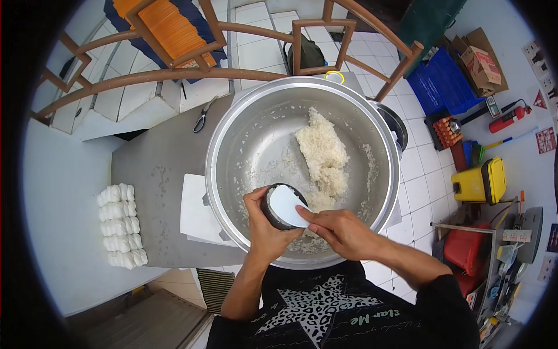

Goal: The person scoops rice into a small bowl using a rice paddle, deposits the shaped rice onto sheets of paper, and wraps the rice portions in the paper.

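Observation:
My left hand (pixel 272 233) is wrapped around a small dark bowl (pixel 267 207), held over the near side of a large metal pot (pixel 211 174). Some white rice shows at the bowl's rim. In my right hand (pixel 344 231) is a pale blue rice paddle (pixel 285 205), its flat blade lying across the bowl's mouth and hiding most of what is inside. Cooked white rice (pixel 322 148) forms a heap on the right part of the pot's floor. Loose grains stick to the pot's wall and bottom.
White paper sheets (pixel 200 209) lie left of the pot on a grey table (pixel 174 144). Scissors (pixel 201 120) rest farther back. Several white wrapped bundles (pixel 122 224) are stacked at the far left. A brown metal railing (pixel 174 75) runs behind the pot.

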Action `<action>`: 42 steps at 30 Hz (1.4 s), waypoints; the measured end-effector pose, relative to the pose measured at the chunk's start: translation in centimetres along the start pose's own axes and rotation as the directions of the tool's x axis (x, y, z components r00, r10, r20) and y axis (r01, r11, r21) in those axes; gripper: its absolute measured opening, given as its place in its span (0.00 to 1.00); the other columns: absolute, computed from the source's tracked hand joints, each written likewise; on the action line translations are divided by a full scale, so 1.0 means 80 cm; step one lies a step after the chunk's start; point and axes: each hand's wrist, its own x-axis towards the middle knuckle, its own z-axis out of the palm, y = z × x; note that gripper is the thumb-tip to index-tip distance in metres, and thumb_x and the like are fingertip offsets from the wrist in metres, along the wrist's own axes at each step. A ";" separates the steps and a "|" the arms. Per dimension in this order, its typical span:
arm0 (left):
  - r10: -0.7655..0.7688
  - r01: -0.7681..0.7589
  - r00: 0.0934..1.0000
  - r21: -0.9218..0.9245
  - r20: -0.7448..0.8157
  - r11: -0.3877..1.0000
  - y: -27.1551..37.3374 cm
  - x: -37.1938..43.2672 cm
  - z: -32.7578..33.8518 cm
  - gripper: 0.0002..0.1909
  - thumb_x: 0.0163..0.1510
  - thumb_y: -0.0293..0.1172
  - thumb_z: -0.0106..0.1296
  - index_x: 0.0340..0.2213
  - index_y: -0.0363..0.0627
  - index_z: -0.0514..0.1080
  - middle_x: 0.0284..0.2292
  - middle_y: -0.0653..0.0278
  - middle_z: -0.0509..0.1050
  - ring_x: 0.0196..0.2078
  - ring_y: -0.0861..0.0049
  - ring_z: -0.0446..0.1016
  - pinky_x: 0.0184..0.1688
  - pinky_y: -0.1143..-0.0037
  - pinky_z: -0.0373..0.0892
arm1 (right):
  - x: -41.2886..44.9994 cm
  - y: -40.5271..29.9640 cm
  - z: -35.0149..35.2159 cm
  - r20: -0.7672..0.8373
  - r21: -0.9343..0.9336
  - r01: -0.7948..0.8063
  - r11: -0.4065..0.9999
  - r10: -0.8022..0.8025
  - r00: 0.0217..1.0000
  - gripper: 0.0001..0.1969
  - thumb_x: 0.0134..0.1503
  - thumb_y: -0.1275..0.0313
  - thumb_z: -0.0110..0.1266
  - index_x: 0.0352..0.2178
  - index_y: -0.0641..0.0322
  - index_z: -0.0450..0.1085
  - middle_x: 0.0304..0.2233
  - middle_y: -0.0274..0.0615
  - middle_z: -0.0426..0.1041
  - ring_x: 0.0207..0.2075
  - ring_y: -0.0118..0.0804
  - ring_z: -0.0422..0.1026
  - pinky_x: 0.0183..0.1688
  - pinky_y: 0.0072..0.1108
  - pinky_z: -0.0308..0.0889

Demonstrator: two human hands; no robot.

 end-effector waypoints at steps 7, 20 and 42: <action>0.031 -0.024 0.999 0.225 -0.031 0.974 0.018 0.009 0.011 0.46 0.30 0.26 0.73 0.48 0.38 0.55 0.43 0.52 0.66 0.47 0.63 0.70 0.49 0.67 0.68 | 0.021 0.019 -0.027 0.222 0.252 -0.031 0.967 -0.027 0.975 0.20 0.66 0.69 0.45 0.58 0.62 0.62 0.21 0.52 0.70 0.23 0.27 0.65 0.31 0.25 0.64; 0.198 -0.089 0.970 0.549 -0.142 0.831 0.014 0.012 0.026 0.46 0.30 0.23 0.73 0.48 0.36 0.54 0.48 0.44 0.65 0.50 0.54 0.70 0.51 0.66 0.69 | 0.024 0.037 -0.002 0.145 0.558 -0.231 0.797 0.180 0.973 0.20 0.67 0.67 0.45 0.58 0.60 0.66 0.17 0.23 0.54 0.17 0.16 0.51 0.19 0.16 0.50; -0.441 0.288 0.894 0.858 -0.081 0.426 -0.212 0.013 -0.268 0.42 0.38 0.35 0.71 0.55 0.55 0.64 0.51 0.56 0.66 0.53 0.57 0.67 0.50 0.57 0.68 | 0.042 0.074 0.041 -0.325 -0.117 -0.450 0.885 0.393 0.860 0.22 0.62 0.74 0.45 0.58 0.65 0.62 0.19 0.38 0.67 0.19 0.33 0.68 0.23 0.25 0.64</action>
